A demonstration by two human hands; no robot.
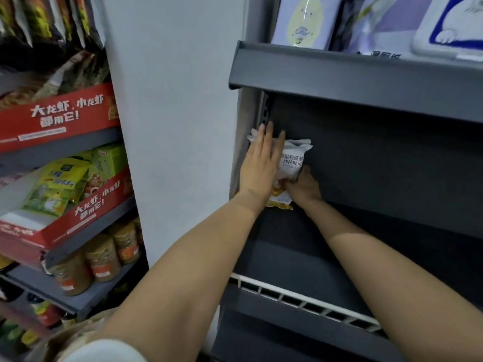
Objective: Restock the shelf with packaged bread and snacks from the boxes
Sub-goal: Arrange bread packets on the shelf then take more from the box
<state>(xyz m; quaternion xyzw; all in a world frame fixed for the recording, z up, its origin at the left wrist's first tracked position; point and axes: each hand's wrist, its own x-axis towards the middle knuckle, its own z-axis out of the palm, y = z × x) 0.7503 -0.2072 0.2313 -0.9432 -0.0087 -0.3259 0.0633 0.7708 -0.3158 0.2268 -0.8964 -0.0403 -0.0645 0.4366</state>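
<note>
- Right now, in the head view, a person reaches both bare arms into the far left corner of a dark grey shelf (366, 158) that holds nothing else in sight.
- 1 white and yellow bread packet (294, 163) stands upright against the shelf's back panel, tucked close to the left upright.
- Their left hand (258, 163) lies flat on the packet's left face, fingers straight and together, pressing it back.
- Their right hand (303, 186) curls round the packet's lower right corner, steadying it from below.
- A white wire rail (300, 296) runs along the shelf's front edge, well apart from the packet.
- Above, another shelf carries pale purple packs (303, 19); to the left, a separate rack holds red cartons (60, 118), green snack bags (60, 184) and jars (102, 259).
- No supply boxes are in view.
- This looks like the placing step, early in the restock: the packet seems seated. Next, both hands would need to let go gently so it stays upright, then fetch another.
</note>
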